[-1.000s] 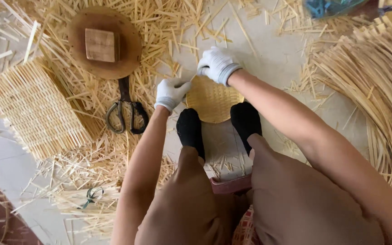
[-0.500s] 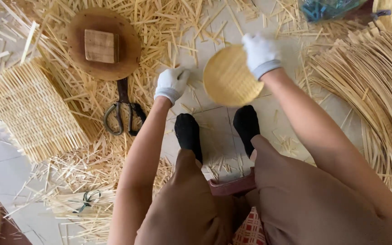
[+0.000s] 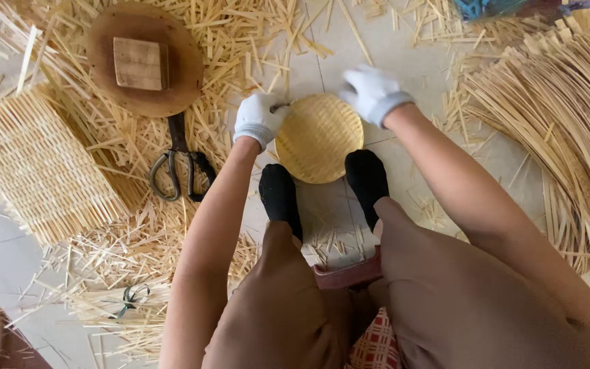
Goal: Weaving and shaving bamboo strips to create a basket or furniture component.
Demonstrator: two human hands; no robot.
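Observation:
A round woven bamboo disc (image 3: pixel 319 140) lies on the tiled floor just ahead of my two black-socked feet (image 3: pixel 281 195). My left hand (image 3: pixel 257 117), in a white glove, grips the disc's left rim. My right hand (image 3: pixel 373 92), also gloved and blurred by motion, is at the disc's upper right rim; whether it grips the disc is unclear. I sit with brown-trousered knees low in the view.
Large dark scissors (image 3: pixel 179 164) lie left of the disc. Beyond them is a round wooden board with a square block (image 3: pixel 143 61). A rectangular woven mat (image 3: pixel 39 164) lies far left. Long bamboo strips (image 3: pixel 561 130) curve along the right. Cut slivers litter the floor.
Half a second ago my right hand held the disc raised to the right. The disc is now back down in front of my feet, and my left hand has taken its left rim.

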